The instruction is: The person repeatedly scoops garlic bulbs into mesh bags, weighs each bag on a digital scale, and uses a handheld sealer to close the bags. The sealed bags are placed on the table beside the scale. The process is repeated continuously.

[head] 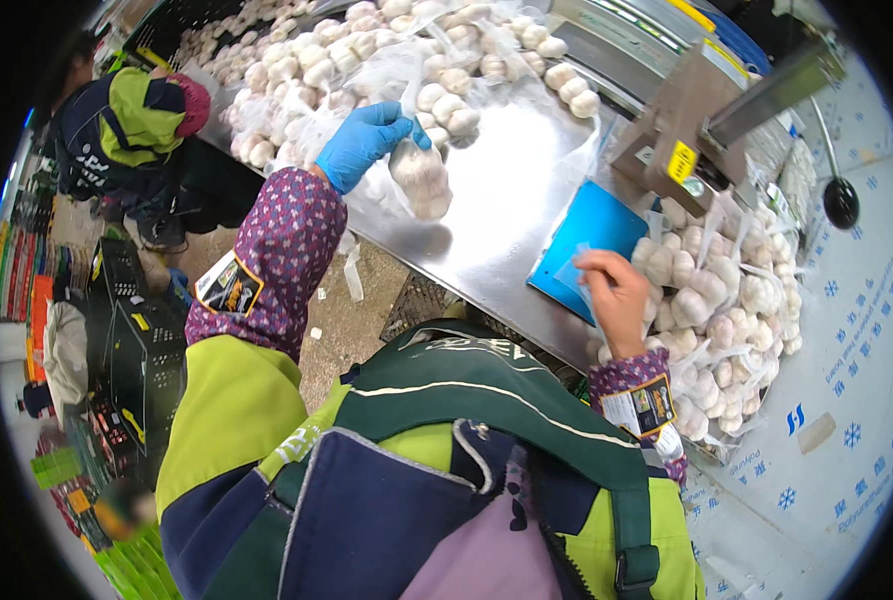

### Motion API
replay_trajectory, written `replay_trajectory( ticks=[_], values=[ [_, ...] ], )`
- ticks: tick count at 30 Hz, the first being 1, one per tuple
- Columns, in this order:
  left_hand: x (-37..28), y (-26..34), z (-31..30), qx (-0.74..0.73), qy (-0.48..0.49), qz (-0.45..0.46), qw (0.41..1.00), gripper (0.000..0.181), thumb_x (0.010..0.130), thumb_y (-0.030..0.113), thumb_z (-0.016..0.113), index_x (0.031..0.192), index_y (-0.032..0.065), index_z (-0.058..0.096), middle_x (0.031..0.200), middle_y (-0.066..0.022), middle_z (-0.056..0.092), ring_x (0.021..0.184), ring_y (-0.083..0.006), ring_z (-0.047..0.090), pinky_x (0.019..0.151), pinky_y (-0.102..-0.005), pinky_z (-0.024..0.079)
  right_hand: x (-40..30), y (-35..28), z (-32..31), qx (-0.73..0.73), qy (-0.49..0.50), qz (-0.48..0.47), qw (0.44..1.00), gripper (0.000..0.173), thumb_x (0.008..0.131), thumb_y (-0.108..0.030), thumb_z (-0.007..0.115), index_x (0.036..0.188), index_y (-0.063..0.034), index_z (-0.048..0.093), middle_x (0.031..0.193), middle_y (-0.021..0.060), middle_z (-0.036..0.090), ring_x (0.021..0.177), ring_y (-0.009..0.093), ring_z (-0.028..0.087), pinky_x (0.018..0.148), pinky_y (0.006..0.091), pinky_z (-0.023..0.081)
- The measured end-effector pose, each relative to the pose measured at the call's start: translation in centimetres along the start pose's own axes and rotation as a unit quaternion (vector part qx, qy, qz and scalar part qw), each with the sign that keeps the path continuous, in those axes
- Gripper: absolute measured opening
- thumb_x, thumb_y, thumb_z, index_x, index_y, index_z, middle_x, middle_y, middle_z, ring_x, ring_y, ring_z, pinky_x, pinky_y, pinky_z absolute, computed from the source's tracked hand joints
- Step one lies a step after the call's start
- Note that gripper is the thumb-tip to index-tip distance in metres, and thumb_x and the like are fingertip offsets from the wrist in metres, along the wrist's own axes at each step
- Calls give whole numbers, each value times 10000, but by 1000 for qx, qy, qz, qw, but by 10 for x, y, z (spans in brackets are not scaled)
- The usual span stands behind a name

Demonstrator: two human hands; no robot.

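My left hand (367, 142), in a blue glove, grips the gathered neck of a white net bag of garlic bulbs (421, 180). That bag hangs just over the steel table (484, 217). My bare right hand (615, 296) is at the near edge of a bright blue plate (592, 232). Its fingers are curled, with a thin translucent plastic piece (571, 271) at the fingertips. Right beside it, on the right, lies a pile of netted garlic (705, 292). More garlic in white nets (319, 67) is heaped beyond my left hand.
A brown bench machine (664, 127) with a metal arm stands past the blue plate. A lever with a black knob (841, 202) sticks out near the printed wall panel (851, 360). Another person (127, 135) bends at the left, near black crates (146, 360).
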State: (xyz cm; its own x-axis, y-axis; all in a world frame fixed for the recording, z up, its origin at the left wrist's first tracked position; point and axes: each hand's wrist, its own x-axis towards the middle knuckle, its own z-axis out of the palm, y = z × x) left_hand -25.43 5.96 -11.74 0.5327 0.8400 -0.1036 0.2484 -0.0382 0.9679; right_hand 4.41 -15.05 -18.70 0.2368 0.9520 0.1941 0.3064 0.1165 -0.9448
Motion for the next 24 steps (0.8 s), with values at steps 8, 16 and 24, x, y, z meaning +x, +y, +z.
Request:
replay_trajectory(
  ticks=[8,16,24],
  values=[
    [-12,60,144,-205,-200,44,957,130,884,172,556,877,44,581,773,-9,572,694,-69,514,638,-204,423,25,-73,31,77,-66,-22,995,421,695,-162,692,1073,-44,549,890,65,617,795,137,568,725,280,451],
    [6,104,241,245,-139,444,851,131,773,133,574,902,146,588,730,-93,609,646,-313,587,556,-356,473,3,-10,-60,-295,90,49,950,144,785,-107,577,907,-30,582,791,71,605,675,94,553,588,230,415],
    [67,140,255,340,11,445,829,102,798,154,554,844,95,623,782,-128,628,686,-303,602,590,-357,475,73,-21,-58,236,210,-80,945,285,749,-143,697,952,12,571,824,49,601,732,96,567,664,237,475]
  ],
)
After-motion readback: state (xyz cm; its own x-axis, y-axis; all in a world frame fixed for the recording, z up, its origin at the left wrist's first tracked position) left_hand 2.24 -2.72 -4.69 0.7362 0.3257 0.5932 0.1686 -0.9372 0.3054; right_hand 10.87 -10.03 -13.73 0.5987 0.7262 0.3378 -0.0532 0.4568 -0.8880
